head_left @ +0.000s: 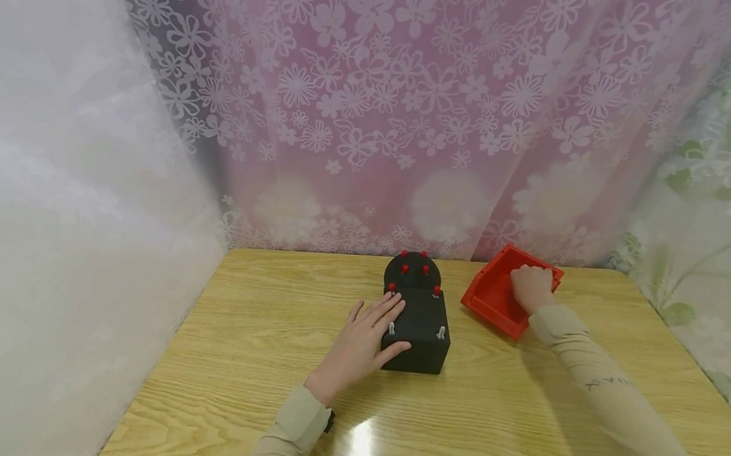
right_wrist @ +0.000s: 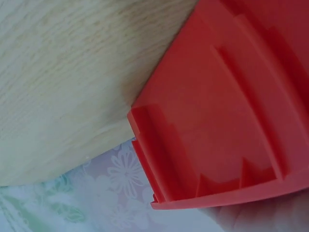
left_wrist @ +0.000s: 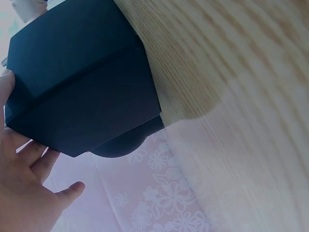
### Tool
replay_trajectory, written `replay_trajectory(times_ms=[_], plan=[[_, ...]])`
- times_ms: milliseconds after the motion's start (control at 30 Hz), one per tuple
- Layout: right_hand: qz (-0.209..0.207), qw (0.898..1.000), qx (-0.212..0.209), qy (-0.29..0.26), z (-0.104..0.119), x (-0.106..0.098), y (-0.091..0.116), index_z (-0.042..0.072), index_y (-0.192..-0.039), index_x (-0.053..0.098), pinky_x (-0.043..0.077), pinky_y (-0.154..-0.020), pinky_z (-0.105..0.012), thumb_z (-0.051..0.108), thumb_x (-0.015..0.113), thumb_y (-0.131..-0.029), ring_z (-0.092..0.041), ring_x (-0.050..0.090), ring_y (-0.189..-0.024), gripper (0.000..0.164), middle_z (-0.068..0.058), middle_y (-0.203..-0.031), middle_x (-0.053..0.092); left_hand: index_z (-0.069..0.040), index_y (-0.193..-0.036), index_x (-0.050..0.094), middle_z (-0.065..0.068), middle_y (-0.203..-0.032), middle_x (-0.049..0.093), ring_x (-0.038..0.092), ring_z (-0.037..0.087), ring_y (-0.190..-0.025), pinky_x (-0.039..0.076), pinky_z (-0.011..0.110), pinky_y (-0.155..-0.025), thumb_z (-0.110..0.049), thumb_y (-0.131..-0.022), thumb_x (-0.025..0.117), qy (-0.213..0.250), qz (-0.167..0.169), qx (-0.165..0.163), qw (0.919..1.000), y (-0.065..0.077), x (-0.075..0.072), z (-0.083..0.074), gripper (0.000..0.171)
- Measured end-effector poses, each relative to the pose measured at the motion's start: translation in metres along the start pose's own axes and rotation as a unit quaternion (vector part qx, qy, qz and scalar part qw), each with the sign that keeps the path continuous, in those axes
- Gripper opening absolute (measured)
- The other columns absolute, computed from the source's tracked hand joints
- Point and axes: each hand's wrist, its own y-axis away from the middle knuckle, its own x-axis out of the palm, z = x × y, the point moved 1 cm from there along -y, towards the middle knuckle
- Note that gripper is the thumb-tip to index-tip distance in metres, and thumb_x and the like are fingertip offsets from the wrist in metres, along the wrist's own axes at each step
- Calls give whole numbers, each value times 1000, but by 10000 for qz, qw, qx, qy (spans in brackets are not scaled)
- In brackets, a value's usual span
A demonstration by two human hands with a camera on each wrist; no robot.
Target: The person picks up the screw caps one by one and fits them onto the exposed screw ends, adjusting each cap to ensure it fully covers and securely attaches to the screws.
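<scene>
In the head view, a black box (head_left: 419, 325) stands on the table, with a rounded black panel at its back, red knobs on top and small silver levers near its front edge. My left hand (head_left: 360, 343) rests on its left side, fingers stretched over the top and thumb along the front edge. The left wrist view shows the box (left_wrist: 82, 72) close up, with my left hand's fingers (left_wrist: 44, 164) at its edge. To the right, my right hand (head_left: 533, 288) grips a red plastic bin (head_left: 491, 295) by its right side. The bin (right_wrist: 193, 116) fills much of the right wrist view; my fingers there are mostly hidden.
A wooden table (head_left: 264, 312) bears the box. Behind it hangs a pink flowered curtain (head_left: 370, 119). A whitish sheet (head_left: 97, 209) hangs at the left, and a green-leaved curtain (head_left: 700, 270) at the right.
</scene>
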Motion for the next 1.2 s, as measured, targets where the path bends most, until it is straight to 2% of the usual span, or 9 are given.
replay_trajectory(times_ms=[133,333,500,700,867,1000,1100,1200], plan=[[16,10000,26,-66,-2,2,-1,-6,-69,65,57,-62,-60,-10,57,-88,-45,65,-65,21,-25,-70,65,-14,-159,35,2,-164,33,26,17,-153,22,53,-124,-55,-101,53,-12,-19,37,10000,0,0,-1,73],[345,9994,58,-4,-5,6,0,-4,-70,66,55,-67,-59,-9,57,-89,-43,65,-67,21,-23,-71,65,-13,-158,37,3,-164,34,29,19,-152,25,55,-122,-54,-101,54,-25,-102,107,9999,1,1,-1,73],[352,9993,65,-128,-6,7,1,-3,-68,65,57,-63,-59,-9,56,-89,-42,65,-65,23,-22,-68,65,-14,-159,36,2,-164,34,28,18,-152,24,55,-122,-55,-101,53,-47,-88,99,9999,0,2,-1,73],[392,9981,69,-472,-7,7,0,-3,-68,61,57,-59,-59,-10,55,-88,-42,64,-63,22,-23,-69,63,-14,-159,36,1,-164,33,27,17,-153,24,54,-123,-55,-101,52,-30,-51,74,10000,1,3,-1,73],[655,9933,193,-933,-7,1,0,0,-68,57,55,-55,-51,-7,51,-92,-35,61,-61,25,-20,-68,60,-14,-159,36,1,-164,33,27,17,-153,24,54,-123,-55,-101,53,-22,-77,70,9999,1,2,-1,73],[780,9881,346,-1280,-7,-5,1,1,-71,56,51,-53,-44,-4,53,-91,-31,58,-61,21,-17,-68,59,-14,-159,35,1,-165,32,26,16,-153,22,54,-123,-55,-101,52,4,-25,21,10000,1,2,-1,73],[755,9846,361,-1537,-7,-7,2,0,-75,58,50,-53,-40,-4,55,-90,-28,57,-62,16,-15,-69,59,-14,-159,35,1,-165,32,25,16,-153,22,53,-123,-55,-101,52,-10,-3,-3,10000,1,2,-1,73],[563,9819,208,-1799,-6,-10,4,-3,-80,64,52,-57,-42,-5,56,-90,-28,58,-65,13,-15,-74,63,-14,-160,34,1,-165,32,25,16,-153,22,53,-123,-56,-102,51,-34,-5,-8,10000,1,1,0,73]])
